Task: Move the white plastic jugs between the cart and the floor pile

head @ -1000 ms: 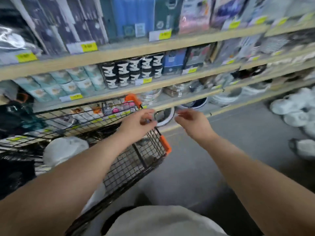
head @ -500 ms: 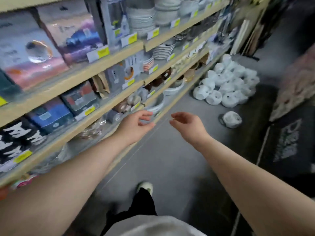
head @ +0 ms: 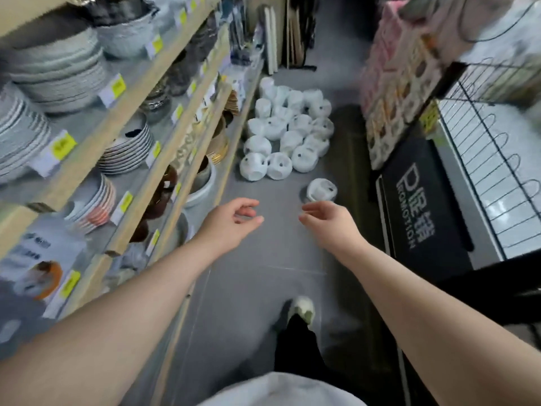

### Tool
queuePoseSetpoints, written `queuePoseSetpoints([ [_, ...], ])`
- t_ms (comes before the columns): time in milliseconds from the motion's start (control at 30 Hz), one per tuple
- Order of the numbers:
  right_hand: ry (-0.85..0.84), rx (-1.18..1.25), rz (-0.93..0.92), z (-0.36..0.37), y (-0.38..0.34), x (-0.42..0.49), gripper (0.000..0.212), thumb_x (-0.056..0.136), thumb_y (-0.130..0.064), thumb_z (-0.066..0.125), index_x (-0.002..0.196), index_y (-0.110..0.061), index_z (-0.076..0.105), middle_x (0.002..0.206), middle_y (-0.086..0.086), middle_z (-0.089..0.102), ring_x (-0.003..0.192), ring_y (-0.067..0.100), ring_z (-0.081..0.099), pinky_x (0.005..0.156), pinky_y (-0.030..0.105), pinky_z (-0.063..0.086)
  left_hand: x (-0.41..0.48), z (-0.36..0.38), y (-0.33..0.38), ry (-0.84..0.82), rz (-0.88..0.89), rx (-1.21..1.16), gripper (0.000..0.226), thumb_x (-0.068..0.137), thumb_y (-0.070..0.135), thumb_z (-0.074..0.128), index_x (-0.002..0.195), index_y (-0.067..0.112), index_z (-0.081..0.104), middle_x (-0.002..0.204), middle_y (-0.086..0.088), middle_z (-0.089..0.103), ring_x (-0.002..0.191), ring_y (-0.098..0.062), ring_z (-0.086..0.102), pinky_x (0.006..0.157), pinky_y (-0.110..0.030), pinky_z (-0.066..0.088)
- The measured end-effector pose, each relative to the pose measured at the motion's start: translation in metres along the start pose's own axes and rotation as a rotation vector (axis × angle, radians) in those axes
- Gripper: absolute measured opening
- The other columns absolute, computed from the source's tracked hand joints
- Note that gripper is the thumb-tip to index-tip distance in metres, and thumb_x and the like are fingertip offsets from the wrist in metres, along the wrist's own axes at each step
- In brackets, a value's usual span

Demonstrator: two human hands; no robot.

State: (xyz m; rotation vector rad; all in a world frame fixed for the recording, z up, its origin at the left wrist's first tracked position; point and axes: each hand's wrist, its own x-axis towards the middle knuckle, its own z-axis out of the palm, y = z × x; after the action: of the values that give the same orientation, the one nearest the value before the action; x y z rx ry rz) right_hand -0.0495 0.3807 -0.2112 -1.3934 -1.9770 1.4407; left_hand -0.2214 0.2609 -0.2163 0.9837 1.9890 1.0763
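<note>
1. The left hand [head: 231,222] hangs out over the aisle floor [head: 257,288], fingers loosely curled, holding nothing and touching nothing.
2. The right hand [head: 329,222] is level with it, a gap between the two, fingers likewise slack and empty.
3. The nearest thing is a single white wrapped bowl [head: 321,189] on the floor, just beyond the right fingertips in view; I cannot tell how far above it the hand is.
4. It looks round, pale, wrapped in white with a dark label.
5. Further on, a pile of like bowls [head: 288,136] lies against the shelf foot.
6. The shelves [head: 123,118] on the left carry stacked plates [head: 58,71] with yellow price tags [head: 63,145].
7. A black mat [head: 421,212] with white lettering lies to the right, beside a wire rack [head: 494,159].
8. One pale shoe [head: 301,309] shows below.
</note>
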Motion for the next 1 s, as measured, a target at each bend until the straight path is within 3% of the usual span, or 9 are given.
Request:
queuePoseSetpoints([
  [133, 0.018, -0.011, 0.025, -0.034, 0.003, 0.086, 0.025, 0.087, -0.024, 0.068, 0.111, -0.017, 0.068, 0.100, 0.000, 0.069, 0.079, 0.010, 0.061, 0.065, 0.022, 0.046, 0.093, 0.031, 0.018, -0.019, -0.018, -0.031, 0.030, 0.089, 0.015, 0.069, 0.118, 0.018, 0.062, 0.097, 0.002, 0.063, 0.075, -0.005, 0.056, 0.065, -0.002, 0.041],
  [367, 0.025, -0.060, 0.091, -0.089, -0.016, 0.223, 0.023, 0.088, -0.023, 0.067, 0.109, -0.015, 0.067, 0.101, 0.000, 0.068, 0.073, 0.008, 0.059, 0.049, 0.010, 0.042, 0.228, 0.059, 0.040, -0.047, -0.113, -0.060, 0.023, 0.089, 0.019, 0.069, 0.111, 0.024, 0.062, 0.089, 0.010, 0.063, 0.077, -0.004, 0.057, 0.061, -0.003, 0.041],
  [467, 0.030, -0.063, 0.125, -0.096, -0.018, 0.275, 0.025, 0.088, -0.022, 0.066, 0.112, -0.013, 0.067, 0.096, -0.001, 0.068, 0.080, 0.010, 0.062, 0.061, 0.016, 0.047, 0.284, 0.062, 0.044, -0.066, -0.121, -0.067, 0.023, 0.089, 0.020, 0.069, 0.110, 0.025, 0.062, 0.087, 0.014, 0.062, 0.077, -0.003, 0.057, 0.066, -0.007, 0.042],
  [667, 0.063, -0.052, 0.204, -0.086, -0.008, 0.401, 0.022, 0.089, -0.021, 0.063, 0.110, -0.019, 0.066, 0.106, 0.002, 0.069, 0.095, 0.016, 0.065, 0.078, 0.028, 0.052, 0.418, 0.066, 0.031, -0.124, -0.162, -0.079, 0.026, 0.089, 0.022, 0.068, 0.115, 0.024, 0.061, 0.090, 0.012, 0.063, 0.078, -0.001, 0.057, 0.070, -0.015, 0.045],
  [767, 0.097, -0.043, 0.254, -0.083, 0.000, 0.466, 0.021, 0.089, -0.022, 0.064, 0.109, -0.017, 0.067, 0.104, 0.002, 0.069, 0.092, 0.015, 0.065, 0.079, 0.027, 0.051, 0.485, 0.068, 0.024, -0.191, -0.185, -0.051, 0.025, 0.089, 0.025, 0.068, 0.113, 0.028, 0.061, 0.092, 0.012, 0.064, 0.080, -0.004, 0.059, 0.074, -0.018, 0.048],
  [867, 0.135, -0.017, 0.322, -0.086, 0.016, 0.524, 0.026, 0.089, -0.021, 0.065, 0.114, -0.015, 0.067, 0.105, 0.002, 0.068, 0.094, 0.016, 0.064, 0.084, 0.028, 0.050, 0.544, 0.079, 0.014, -0.239, -0.218, -0.025, 0.024, 0.088, 0.027, 0.069, 0.110, 0.031, 0.062, 0.094, 0.010, 0.066, 0.087, -0.010, 0.062, 0.085, -0.033, 0.053],
  [1000, 0.154, -0.013, 0.410, -0.085, 0.067, 0.594, 0.026, 0.088, -0.021, 0.064, 0.114, -0.015, 0.066, 0.107, 0.003, 0.068, 0.098, 0.019, 0.063, 0.088, 0.031, 0.050, 0.604, 0.118, -0.015, -0.301, -0.280, -0.020, 0.024, 0.089, 0.023, 0.068, 0.112, 0.029, 0.061, 0.093, 0.010, 0.064, 0.090, -0.012, 0.061, 0.085, -0.038, 0.053],
])
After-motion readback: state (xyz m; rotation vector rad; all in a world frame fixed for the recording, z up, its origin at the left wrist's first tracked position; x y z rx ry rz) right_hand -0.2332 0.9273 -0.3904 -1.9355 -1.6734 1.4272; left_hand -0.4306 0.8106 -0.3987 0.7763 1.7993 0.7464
